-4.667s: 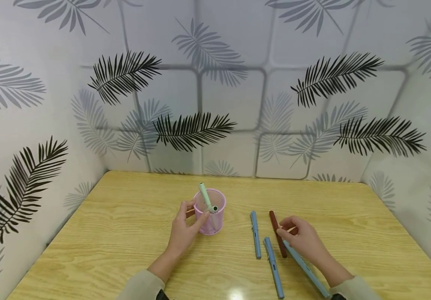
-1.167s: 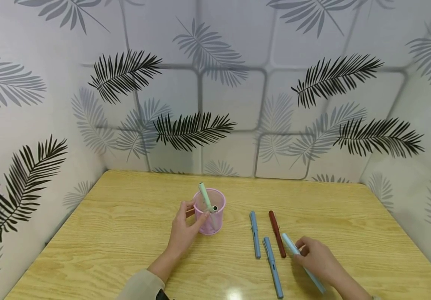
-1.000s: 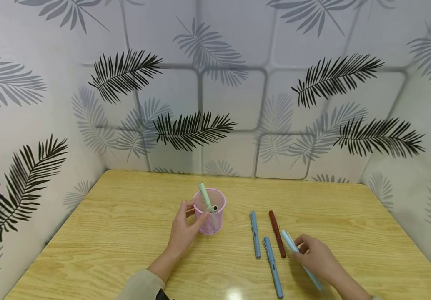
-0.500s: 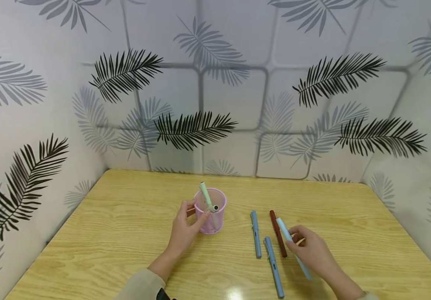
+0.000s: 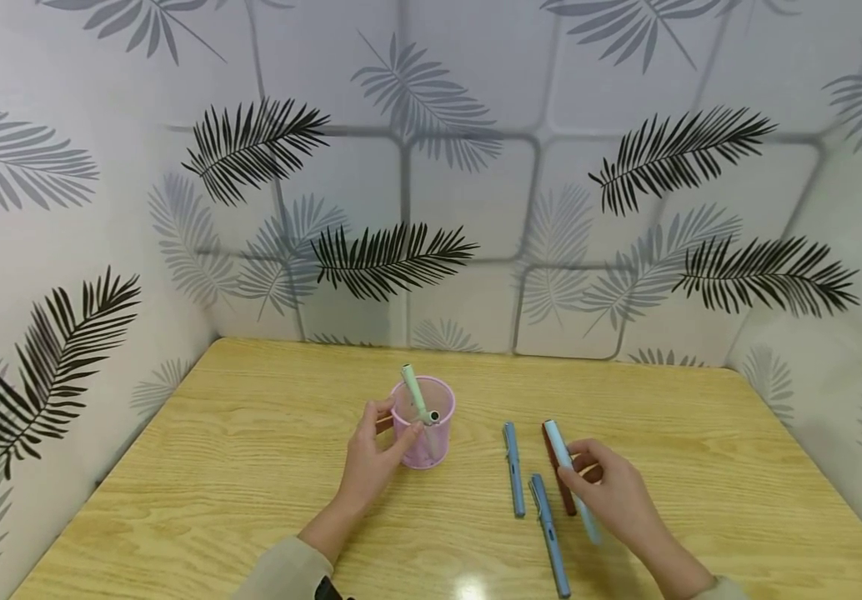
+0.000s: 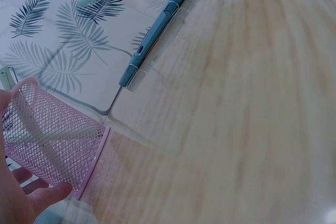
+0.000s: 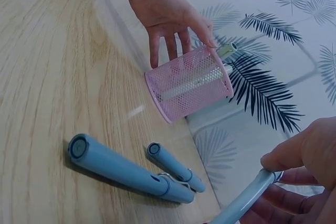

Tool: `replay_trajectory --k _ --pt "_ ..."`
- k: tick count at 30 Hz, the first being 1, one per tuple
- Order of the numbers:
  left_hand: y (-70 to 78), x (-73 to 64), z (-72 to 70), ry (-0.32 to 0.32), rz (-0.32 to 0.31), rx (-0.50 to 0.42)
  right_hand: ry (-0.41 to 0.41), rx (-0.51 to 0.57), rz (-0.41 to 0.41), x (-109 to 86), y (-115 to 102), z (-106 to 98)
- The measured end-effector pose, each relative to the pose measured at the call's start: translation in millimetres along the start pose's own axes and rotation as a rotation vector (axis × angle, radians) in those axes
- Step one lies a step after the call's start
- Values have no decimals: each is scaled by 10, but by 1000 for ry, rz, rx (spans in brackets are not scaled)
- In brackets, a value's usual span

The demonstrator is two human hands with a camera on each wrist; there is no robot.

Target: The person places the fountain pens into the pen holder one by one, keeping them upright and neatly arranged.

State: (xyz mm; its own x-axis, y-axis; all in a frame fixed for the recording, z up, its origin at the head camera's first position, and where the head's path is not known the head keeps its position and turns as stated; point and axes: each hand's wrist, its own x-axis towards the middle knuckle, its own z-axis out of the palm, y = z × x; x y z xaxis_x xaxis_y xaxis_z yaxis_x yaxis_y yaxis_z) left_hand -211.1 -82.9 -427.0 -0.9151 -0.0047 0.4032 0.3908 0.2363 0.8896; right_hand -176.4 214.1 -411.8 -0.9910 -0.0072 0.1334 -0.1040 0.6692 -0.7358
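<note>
My left hand [image 5: 371,462] holds the pink mesh pen cup [image 5: 438,437] upright on the table, thumb at the near side and fingers round the left. Inside stand a pale green pen [image 5: 411,385] and a second pale pen [image 5: 433,416]; both also show through the mesh in the right wrist view. My right hand [image 5: 618,492] pinches a light blue pen [image 5: 560,443] between thumb and fingers, raised above the table. In the head view it overlaps a dark red pen [image 5: 569,503], partly hiding it.
Two blue pens with clips, one farther back [image 5: 515,475] and one nearer [image 5: 550,537], lie between the cup and my right hand. The wooden table [image 5: 251,433] meets a leaf-patterned wall covering [image 5: 461,292] at the back and sides.
The light blue pen, earlier on the table, is now lifted in my right hand and carried forward and left over the dark red pen. My left hand stays on the pen cup.
</note>
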Motion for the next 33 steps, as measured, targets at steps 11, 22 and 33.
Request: replay_trajectory --k 11,22,33 --pt "-377 73 51 26 22 17 27 83 -53 50 -160 69" --pt "-136 34 28 11 -8 -12 80 161 -131 80 -315 209" --pt "-12 7 -2 11 14 3 96 252 -167 153 -486 286"
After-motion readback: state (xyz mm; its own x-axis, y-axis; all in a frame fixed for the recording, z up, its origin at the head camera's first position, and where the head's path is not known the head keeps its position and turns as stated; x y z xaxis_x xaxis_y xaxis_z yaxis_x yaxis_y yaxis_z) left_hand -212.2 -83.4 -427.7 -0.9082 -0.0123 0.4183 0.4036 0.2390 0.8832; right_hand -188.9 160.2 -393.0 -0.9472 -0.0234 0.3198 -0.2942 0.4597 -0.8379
